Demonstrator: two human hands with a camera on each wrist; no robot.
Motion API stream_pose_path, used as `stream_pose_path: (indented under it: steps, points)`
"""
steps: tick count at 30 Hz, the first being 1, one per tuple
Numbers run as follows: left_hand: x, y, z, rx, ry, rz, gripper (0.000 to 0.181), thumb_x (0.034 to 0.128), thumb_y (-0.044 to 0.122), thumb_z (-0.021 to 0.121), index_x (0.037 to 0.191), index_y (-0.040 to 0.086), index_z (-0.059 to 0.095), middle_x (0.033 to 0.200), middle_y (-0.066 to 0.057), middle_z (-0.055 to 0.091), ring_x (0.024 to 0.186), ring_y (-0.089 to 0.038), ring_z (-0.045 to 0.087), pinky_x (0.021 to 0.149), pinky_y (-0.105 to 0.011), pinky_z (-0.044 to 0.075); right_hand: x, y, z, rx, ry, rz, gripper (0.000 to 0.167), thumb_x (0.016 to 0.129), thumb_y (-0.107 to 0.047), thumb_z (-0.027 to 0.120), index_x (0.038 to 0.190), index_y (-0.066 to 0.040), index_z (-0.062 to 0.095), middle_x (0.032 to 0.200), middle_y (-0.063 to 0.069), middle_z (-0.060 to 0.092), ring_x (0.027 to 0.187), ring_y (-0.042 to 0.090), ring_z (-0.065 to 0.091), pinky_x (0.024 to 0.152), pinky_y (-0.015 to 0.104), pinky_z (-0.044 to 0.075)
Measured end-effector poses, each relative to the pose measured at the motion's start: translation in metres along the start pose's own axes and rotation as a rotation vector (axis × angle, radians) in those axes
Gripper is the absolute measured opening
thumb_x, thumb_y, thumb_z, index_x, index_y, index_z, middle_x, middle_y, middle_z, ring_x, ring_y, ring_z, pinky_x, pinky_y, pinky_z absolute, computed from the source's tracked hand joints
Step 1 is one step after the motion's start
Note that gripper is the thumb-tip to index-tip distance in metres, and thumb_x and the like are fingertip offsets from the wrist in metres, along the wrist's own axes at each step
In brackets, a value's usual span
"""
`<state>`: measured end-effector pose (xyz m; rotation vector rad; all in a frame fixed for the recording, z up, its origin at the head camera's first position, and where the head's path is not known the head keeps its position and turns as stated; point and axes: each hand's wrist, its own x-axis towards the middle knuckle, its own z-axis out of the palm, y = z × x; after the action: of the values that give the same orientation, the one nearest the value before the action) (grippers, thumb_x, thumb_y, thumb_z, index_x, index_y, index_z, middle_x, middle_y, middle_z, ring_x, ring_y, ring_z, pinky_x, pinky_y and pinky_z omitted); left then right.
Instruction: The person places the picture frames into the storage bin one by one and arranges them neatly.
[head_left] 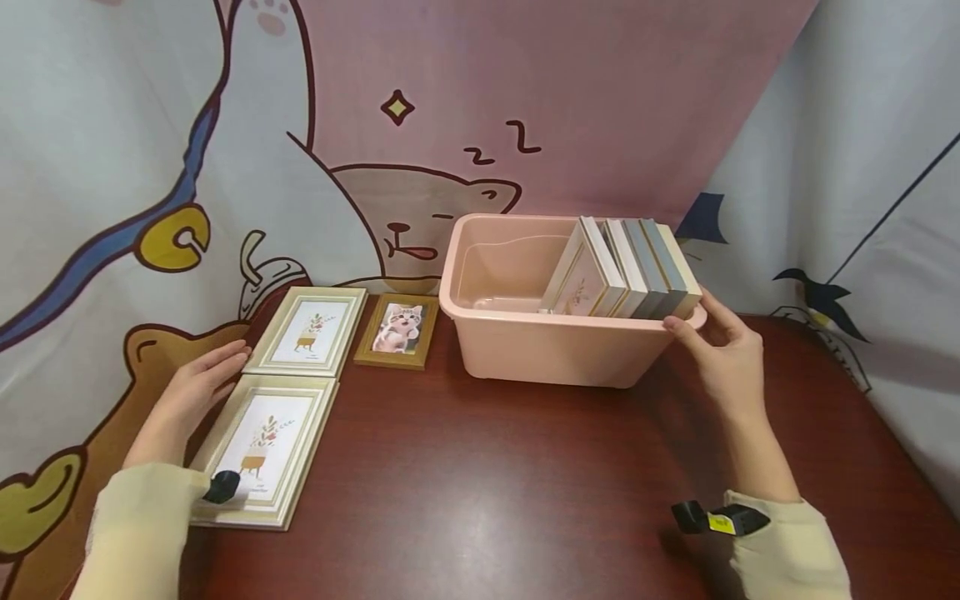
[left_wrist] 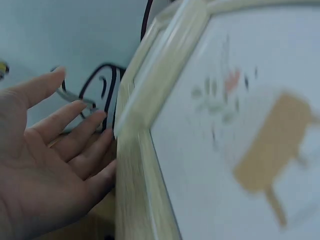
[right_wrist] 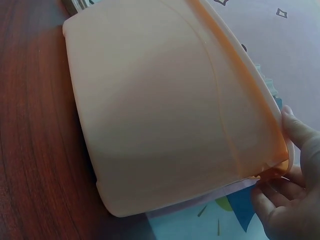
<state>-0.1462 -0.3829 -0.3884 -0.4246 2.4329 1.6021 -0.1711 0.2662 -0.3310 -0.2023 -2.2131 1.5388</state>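
Observation:
A pink plastic bin stands at the back of the table, with several picture frames upright and leaning in its right half. My right hand grips the rim at the bin's right end; in the right wrist view the thumb lies over the rim and the fingers curl under it. On the left lie two cream picture frames with plant prints, a far one and a near one. My left hand is beside their left edges, fingers loosely extended and holding nothing. Whether its fingertips touch them I cannot tell.
A small brown frame with a cat picture lies between the cream frames and the bin. The dark red-brown table extends in front. A cartoon-printed cloth hangs behind the table and along its sides.

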Motion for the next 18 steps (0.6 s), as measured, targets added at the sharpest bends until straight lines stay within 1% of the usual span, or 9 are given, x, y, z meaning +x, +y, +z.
stream_pose_path:
  steps: [3, 6, 8, 10, 12, 14, 16, 18]
  points:
    - [-0.002, -0.013, -0.005, 0.039, -0.012, -0.043, 0.081, 0.1011, 0.054, 0.045, 0.161, 0.010, 0.011, 0.166, -0.019, 0.015, 0.150, -0.034, 0.025, 0.121, -0.057, 0.027, 0.000, 0.000, 0.000, -0.029, -0.012, 0.003, 0.060, 0.086, -0.021, 0.079, 0.142, -0.024, 0.057, 0.140, 0.001, 0.061, 0.102, -0.013, 0.059, 0.075, 0.001, 0.046]
    - [-0.005, -0.023, -0.010, 0.087, -0.034, -0.106, 0.083, 0.1011, 0.051, 0.049, 0.160, 0.008, 0.009, 0.164, -0.027, 0.015, 0.140, -0.041, 0.031, 0.118, -0.062, 0.027, 0.001, 0.001, -0.001, -0.054, -0.026, 0.009, 0.061, 0.086, -0.024, 0.079, 0.143, -0.024, 0.055, 0.143, 0.002, 0.058, 0.111, -0.012, 0.058, 0.078, 0.000, 0.045]
    - [-0.007, -0.027, -0.015, 0.126, -0.055, -0.138, 0.085, 0.1000, 0.048, 0.053, 0.160, 0.007, 0.009, 0.160, -0.031, 0.020, 0.134, -0.043, 0.035, 0.115, -0.065, 0.029, 0.002, 0.001, -0.001, -0.069, -0.036, 0.015, 0.062, 0.087, -0.026, 0.078, 0.144, -0.024, 0.054, 0.144, 0.002, 0.057, 0.115, -0.010, 0.056, 0.080, -0.001, 0.044]
    - [-0.008, -0.030, -0.018, 0.192, -0.069, -0.156, 0.087, 0.0980, 0.048, 0.057, 0.160, 0.006, 0.011, 0.154, -0.033, 0.030, 0.125, -0.041, 0.043, 0.107, -0.063, 0.038, 0.002, 0.001, 0.000, -0.071, -0.036, 0.019, 0.062, 0.087, -0.026, 0.078, 0.144, -0.024, 0.053, 0.145, 0.003, 0.056, 0.116, -0.010, 0.056, 0.081, -0.001, 0.043]
    - [-0.009, -0.030, -0.021, 0.269, -0.085, -0.146, 0.088, 0.0959, 0.046, 0.061, 0.158, 0.004, 0.016, 0.147, -0.035, 0.037, 0.120, -0.040, 0.047, 0.098, -0.058, 0.044, 0.002, 0.002, 0.000, -0.058, -0.037, 0.025, 0.062, 0.088, -0.024, 0.078, 0.144, -0.024, 0.053, 0.144, 0.004, 0.056, 0.115, -0.011, 0.057, 0.081, 0.000, 0.044]
    - [-0.010, -0.030, -0.021, 0.338, -0.101, -0.113, 0.089, 0.0939, 0.044, 0.066, 0.157, 0.000, 0.020, 0.141, -0.035, 0.042, 0.116, -0.038, 0.052, 0.093, -0.051, 0.048, 0.002, 0.002, 0.000, -0.046, -0.039, 0.030, 0.062, 0.088, -0.022, 0.077, 0.145, -0.022, 0.052, 0.144, 0.005, 0.056, 0.112, -0.012, 0.057, 0.080, -0.001, 0.045]
    - [-0.011, -0.028, -0.020, 0.381, -0.124, -0.068, 0.088, 0.0928, 0.040, 0.069, 0.155, -0.003, 0.023, 0.137, -0.035, 0.045, 0.113, -0.035, 0.054, 0.091, -0.047, 0.052, 0.003, 0.002, -0.001, -0.036, -0.040, 0.035, 0.062, 0.088, -0.021, 0.077, 0.145, -0.021, 0.052, 0.144, 0.005, 0.056, 0.113, -0.013, 0.057, 0.080, -0.001, 0.045]
    - [-0.013, -0.026, -0.019, 0.404, -0.152, -0.027, 0.088, 0.0921, 0.036, 0.071, 0.154, -0.005, 0.024, 0.132, -0.033, 0.046, 0.111, -0.033, 0.055, 0.090, -0.043, 0.055, 0.003, 0.002, -0.001, -0.038, -0.038, 0.037, 0.062, 0.089, -0.020, 0.076, 0.146, -0.021, 0.052, 0.145, 0.005, 0.056, 0.113, -0.013, 0.057, 0.080, -0.001, 0.046]
